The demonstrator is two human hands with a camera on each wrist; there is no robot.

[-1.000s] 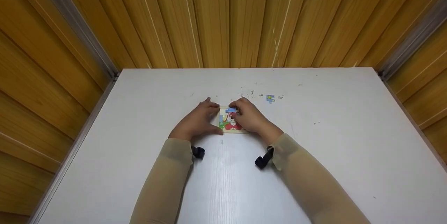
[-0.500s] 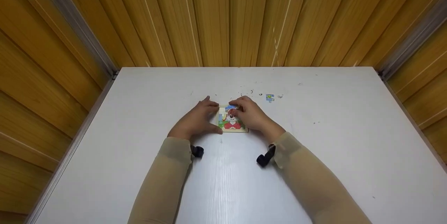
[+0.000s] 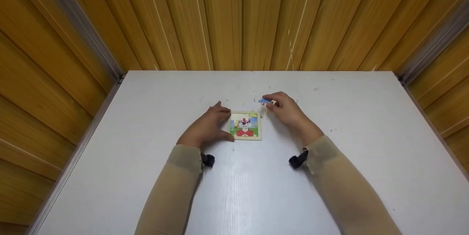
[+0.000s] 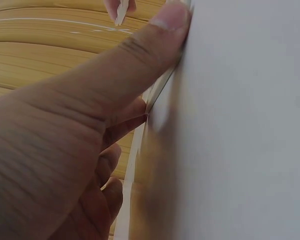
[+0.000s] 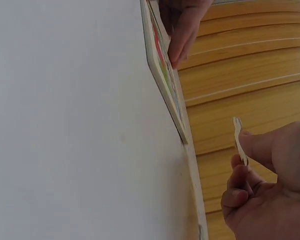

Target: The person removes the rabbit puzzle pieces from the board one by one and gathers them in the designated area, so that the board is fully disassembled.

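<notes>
A small square jigsaw puzzle board (image 3: 261, 127) with a pale wooden frame and a cartoon animal picture lies flat on the white table. A pale patch without picture shows at its upper left. My left hand (image 3: 208, 126) holds the board's left side, thumb at the near corner and fingers at the far one; the left wrist view shows the thumb (image 4: 160, 35) on the edge. Beyond the board's far right corner, my right hand (image 3: 287, 109) pinches a blue and red-white puzzle piece (image 3: 264, 101) between thumb and fingers. Seen edge-on, this thin piece (image 5: 239, 140) is off the table.
The white table (image 3: 366, 125) ends at a wood-panelled wall (image 3: 256, 19) at the back. Small dark specks lie on it beyond the board. Black wrist cameras sit at the left cuff (image 3: 208, 160) and the right cuff (image 3: 297, 159).
My right hand has lifted a puzzle piece off the board and moved right and away with it. It now covers the spot where a loose piece lay. The left hand stays put.
</notes>
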